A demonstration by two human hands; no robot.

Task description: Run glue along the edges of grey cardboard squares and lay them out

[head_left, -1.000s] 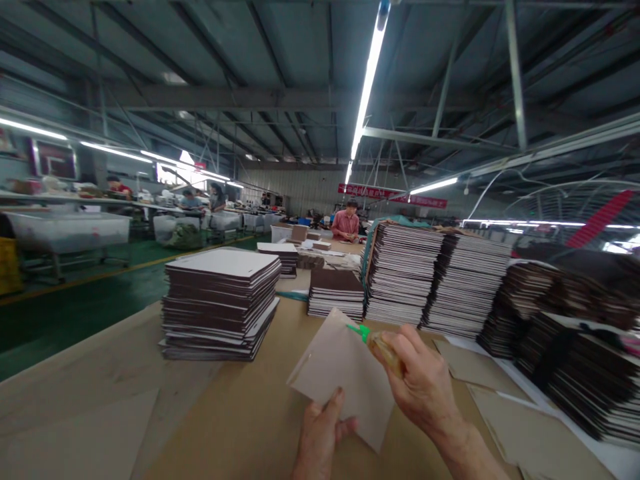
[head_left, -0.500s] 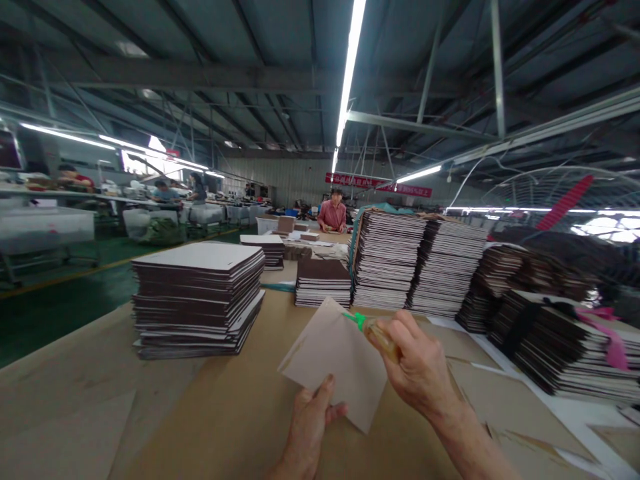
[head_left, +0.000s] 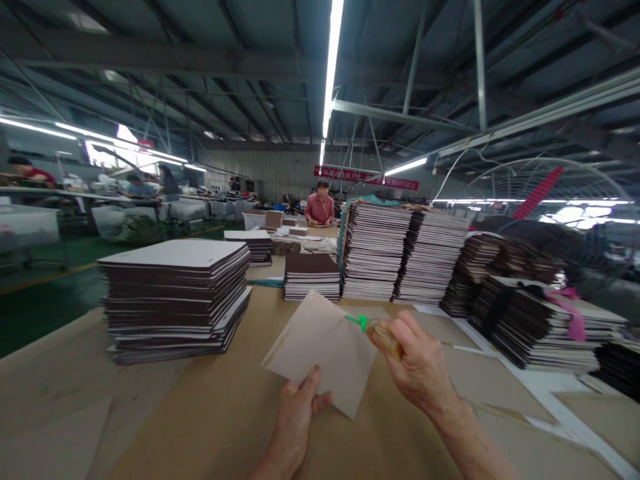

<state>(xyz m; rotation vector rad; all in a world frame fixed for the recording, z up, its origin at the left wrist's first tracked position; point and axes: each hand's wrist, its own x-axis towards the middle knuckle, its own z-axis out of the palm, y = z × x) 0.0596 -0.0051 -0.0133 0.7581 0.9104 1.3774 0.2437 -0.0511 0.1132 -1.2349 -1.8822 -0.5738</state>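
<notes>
Left hand (head_left: 295,420) at 6 o'clock pinches the lower edge of a grey card sheet (head_left: 320,347), thumb on top, fingers hidden under it. Sheet held tilted above the brown table (head_left: 210,413), frame centre. Right hand (head_left: 417,373) at 4 o'clock of the sheet, fingers curled tight around a glue bottle (head_left: 383,335); its green nozzle (head_left: 359,322) touches the sheet's upper right edge. Tall stack of dark boards (head_left: 175,300) at 9 o'clock, well apart. More stacks (head_left: 405,253) at 1 o'clock and along the right. A person in a pink shirt (head_left: 320,207) sits far off at 12 o'clock.
</notes>
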